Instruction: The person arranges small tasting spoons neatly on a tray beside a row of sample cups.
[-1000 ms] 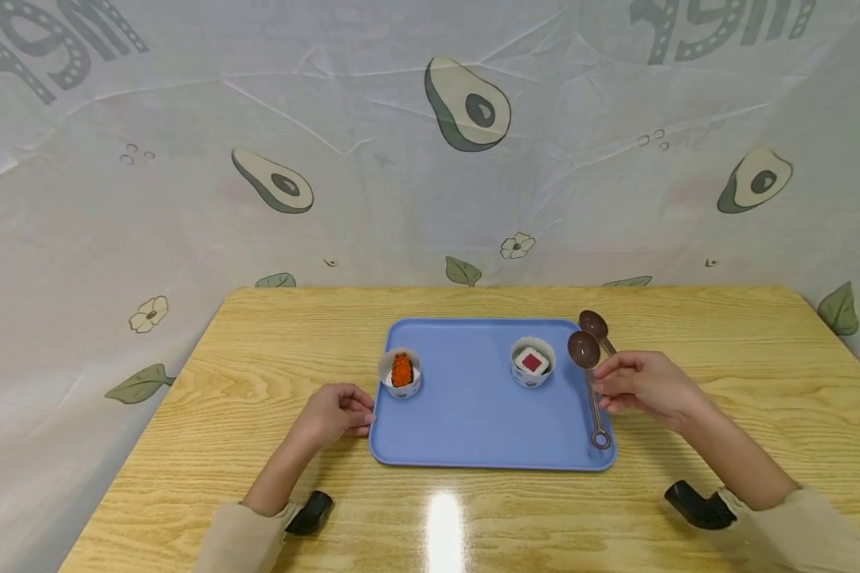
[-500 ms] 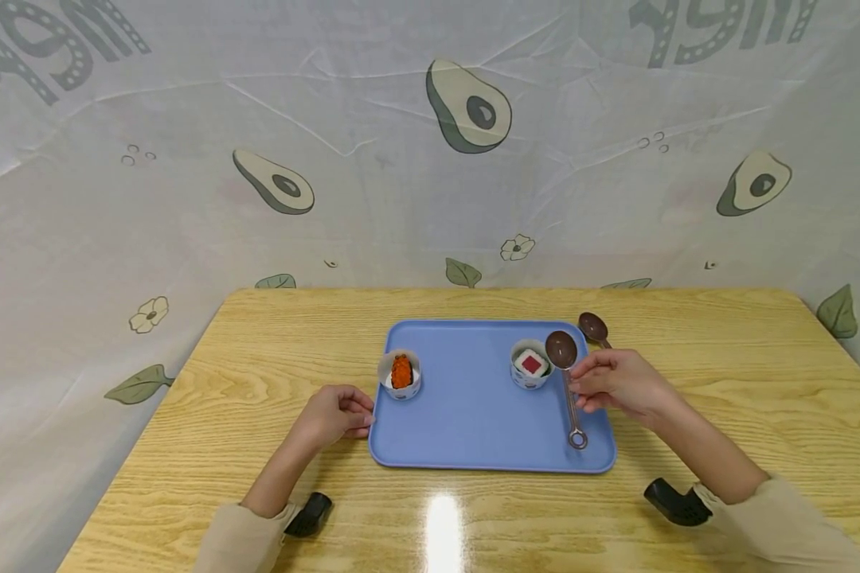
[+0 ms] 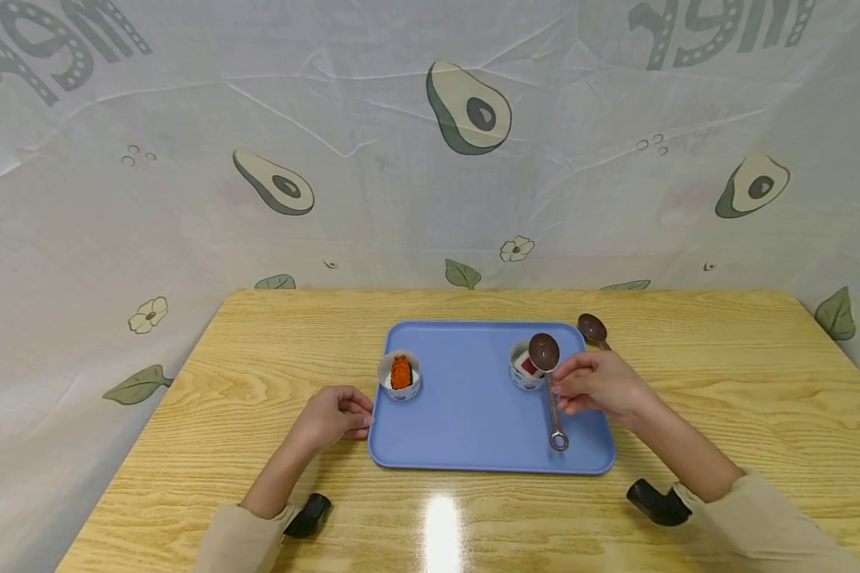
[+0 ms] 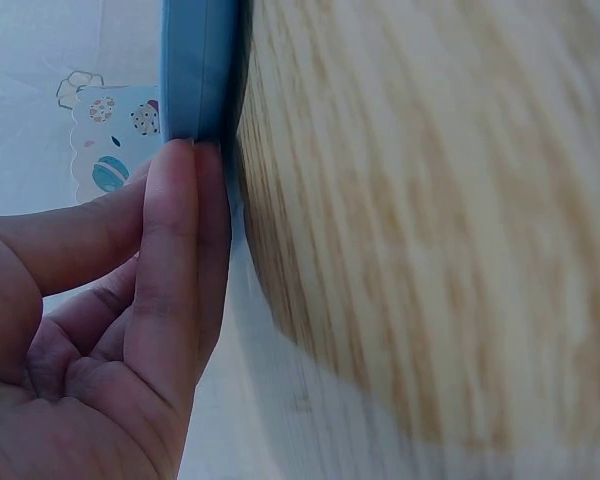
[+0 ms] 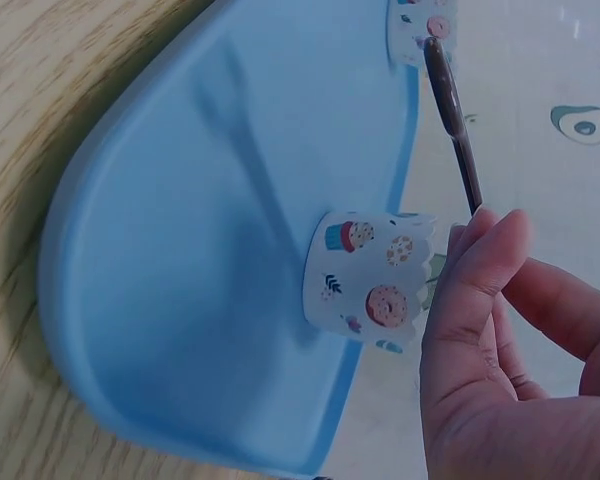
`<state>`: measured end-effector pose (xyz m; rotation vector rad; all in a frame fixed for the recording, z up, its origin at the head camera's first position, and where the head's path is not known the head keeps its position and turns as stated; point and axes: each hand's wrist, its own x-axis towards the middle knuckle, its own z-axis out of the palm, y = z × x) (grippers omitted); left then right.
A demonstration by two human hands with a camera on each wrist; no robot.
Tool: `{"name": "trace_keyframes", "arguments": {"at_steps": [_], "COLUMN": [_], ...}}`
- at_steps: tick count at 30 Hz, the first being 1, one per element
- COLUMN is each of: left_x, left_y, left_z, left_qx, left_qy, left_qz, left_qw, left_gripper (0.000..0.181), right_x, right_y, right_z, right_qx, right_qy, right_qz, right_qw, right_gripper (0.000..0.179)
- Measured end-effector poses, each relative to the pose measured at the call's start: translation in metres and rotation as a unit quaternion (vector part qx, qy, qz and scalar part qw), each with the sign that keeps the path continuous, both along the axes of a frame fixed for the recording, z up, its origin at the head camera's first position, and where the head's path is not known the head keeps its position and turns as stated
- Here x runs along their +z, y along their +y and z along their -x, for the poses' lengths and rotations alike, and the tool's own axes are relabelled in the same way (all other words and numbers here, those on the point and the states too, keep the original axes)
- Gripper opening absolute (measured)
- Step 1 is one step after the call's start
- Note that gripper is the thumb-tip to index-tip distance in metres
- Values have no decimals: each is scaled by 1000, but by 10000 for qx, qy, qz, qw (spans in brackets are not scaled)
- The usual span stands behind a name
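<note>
Right hand [image 3: 596, 387] pinches spoon [image 3: 544, 352] over tray [image 3: 466, 406]. Left hand [image 3: 334, 415] touches tray, fingers together; whether pinching it, cannot tell.

You are wearing beige sleeves [image 3: 781, 521], with black wrist mounts [image 3: 659, 503] showing at the cuffs. The tray [image 3: 466, 430] is displaying plain light blue against a yellow-tan table [image 3: 279, 334] streaked with wood grain. Your held spoon [image 3: 544, 352] and the other spoon [image 3: 592, 327] are matching in dark brown. The right cup [image 5: 365, 280] is carrying a teal-and-red cupcake, a pink doughnut and a dark leaf sprig on white; its sushi piece [image 3: 521, 364] is showing white and red. The left cup [image 3: 399, 392] is framing a bright orange topping [image 3: 401, 372]. Behind, a pale grey cloth [image 3: 373, 159] is bearing green-and-cream avocados, cream flowers, green leaves and grey lettering.
</note>
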<state>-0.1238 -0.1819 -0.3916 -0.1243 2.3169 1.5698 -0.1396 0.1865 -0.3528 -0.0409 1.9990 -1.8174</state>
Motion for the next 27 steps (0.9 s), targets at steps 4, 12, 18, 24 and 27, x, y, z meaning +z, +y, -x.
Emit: {"name": "trace_keyframes", "arguments": {"at_steps": [4,12,18,24,27], "left_x": [-1,-2,0,2,2], "left_y": [0,0,0,0,1], "left_z": [1,1,1,0,0], "left_qx": [3,51,49,-39,-43], "left_qy": [-7,-28,-45,-40,-56], "left_qz": [18,-28,-8,5,-5], "left_qw": [10000,10000,10000,10000,10000], "left_gripper": [12,12,12,12,12], "right_x": [1,4,9,10,10], "right_y": [-5,-17,-29,-42,-48], "right_z": [1,5,5,6,6], "right_qx": [2,-135,-87,24,35], "right_qy": [-13,-51,11,43,30], "right_qz": [-30,-16,64,170,179], "right_qw": [10000,9999,9999,9998,9998], "right_gripper": [18,18,17,15,15]}}
